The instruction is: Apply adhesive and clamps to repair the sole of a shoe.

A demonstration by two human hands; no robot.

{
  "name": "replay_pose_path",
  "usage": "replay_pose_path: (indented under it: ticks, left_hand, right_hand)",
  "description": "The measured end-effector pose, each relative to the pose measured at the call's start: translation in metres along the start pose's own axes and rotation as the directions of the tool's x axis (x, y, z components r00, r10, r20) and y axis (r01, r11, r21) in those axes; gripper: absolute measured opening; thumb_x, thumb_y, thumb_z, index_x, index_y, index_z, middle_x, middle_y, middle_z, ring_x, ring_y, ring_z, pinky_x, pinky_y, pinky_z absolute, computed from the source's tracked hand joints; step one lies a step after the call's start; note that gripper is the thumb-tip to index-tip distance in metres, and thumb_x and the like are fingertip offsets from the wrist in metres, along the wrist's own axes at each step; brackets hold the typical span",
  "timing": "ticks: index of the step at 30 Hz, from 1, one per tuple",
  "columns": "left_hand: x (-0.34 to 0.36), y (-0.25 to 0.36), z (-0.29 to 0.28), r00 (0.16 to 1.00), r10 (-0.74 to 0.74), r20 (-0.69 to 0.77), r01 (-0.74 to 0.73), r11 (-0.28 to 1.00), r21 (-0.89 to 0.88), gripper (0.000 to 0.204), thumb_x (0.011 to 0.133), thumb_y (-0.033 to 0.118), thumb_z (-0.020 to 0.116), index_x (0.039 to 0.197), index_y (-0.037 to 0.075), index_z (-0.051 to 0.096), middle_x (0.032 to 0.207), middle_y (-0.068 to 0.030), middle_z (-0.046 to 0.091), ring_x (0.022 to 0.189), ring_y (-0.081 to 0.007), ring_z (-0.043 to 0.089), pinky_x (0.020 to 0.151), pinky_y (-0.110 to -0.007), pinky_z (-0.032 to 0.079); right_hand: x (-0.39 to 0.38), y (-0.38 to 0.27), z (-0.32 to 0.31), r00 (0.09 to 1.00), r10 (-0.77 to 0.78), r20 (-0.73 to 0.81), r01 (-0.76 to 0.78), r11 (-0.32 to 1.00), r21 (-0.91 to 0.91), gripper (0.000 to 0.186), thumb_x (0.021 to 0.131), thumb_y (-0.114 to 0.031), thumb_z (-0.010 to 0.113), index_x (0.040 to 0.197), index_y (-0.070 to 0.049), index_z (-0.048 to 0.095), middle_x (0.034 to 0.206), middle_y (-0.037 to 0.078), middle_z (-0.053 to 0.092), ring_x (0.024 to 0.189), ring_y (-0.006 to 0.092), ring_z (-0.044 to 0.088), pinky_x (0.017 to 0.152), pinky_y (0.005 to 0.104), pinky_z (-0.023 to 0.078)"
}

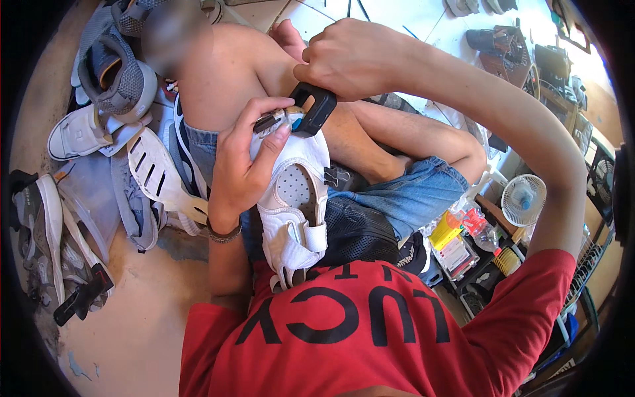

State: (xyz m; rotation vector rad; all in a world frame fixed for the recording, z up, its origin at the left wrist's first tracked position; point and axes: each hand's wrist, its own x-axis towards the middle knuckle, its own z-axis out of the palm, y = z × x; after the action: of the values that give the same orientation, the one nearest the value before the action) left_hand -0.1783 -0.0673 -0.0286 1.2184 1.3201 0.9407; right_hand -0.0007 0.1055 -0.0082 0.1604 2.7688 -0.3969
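**A:** From the head view, what do we have in our hands?

**B:** Our left hand (241,162) is wrapped around a white shoe (296,198). The thumb and fingers pinch its upper end. The shoe rests on our lap, toe end up, and its other end points down at our red shirt (370,331).

**A:** And our right hand (354,58)?

**B:** It is closed tight on a black tool (314,109). The tool's end touches the top of the shoe, right by our left thumb.

**A:** How do we think the shoe feels?

**B:** Light, we guess. The top looks soft and bendy, with little holes and straps. The sole is likely stiffer. So it may fold or wobble if we push on it.

**A:** Where should we hold it, then?

**B:** Close to where the tool works, like now, with the shoe squeezed from both sides. The lap under it helps keep it still. The smooth white skin could slip a bit, so a firm pinch seems best.

**A:** What else is near us?

**B:** A pile of shoes (112,132) lies on the floor to our left. A small fan (524,200) stands to our right, with some bottles (463,228) beside it. A black bag (357,231) sits on our lap, touching the shoe.
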Motion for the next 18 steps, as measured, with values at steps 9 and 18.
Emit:
replay_pose_path:
  ticks: [9, 18]
  left_hand:
    - [0.003, 0.001, -0.001, 1.0, 0.004, -0.008, -0.004, 0.999, -0.037, 0.025, 0.098, 0.009, 0.061, 0.121, -0.002, 0.063, 0.101, -0.016, 0.071, 0.09, -0.0213, 0.071, 0.082, -0.032, 0.053]
    - [0.005, 0.0, 0.001, 1.0, 0.012, -0.019, -0.013, 0.999, -0.042, 0.024, 0.099, 0.011, 0.061, 0.12, -0.001, 0.064, 0.097, -0.0142, 0.071, 0.088, -0.0173, 0.068, 0.081, -0.031, 0.052]
  right_hand:
    - [-0.005, 0.001, -0.011, 0.997, 0.025, 0.074, -0.022, 0.999, -0.043, 0.024, 0.084, -0.025, 0.073, 0.092, -0.003, 0.066, 0.082, 0.012, 0.071, 0.081, 0.0328, 0.073, 0.072, 0.0426, 0.058]
    - [-0.005, -0.001, -0.015, 1.0, 0.009, -0.009, -0.009, 1.0, -0.02, 0.015, 0.079, -0.016, 0.069, 0.075, -0.002, 0.072, 0.067, 0.015, 0.068, 0.07, 0.0343, 0.072, 0.063, 0.0429, 0.058]
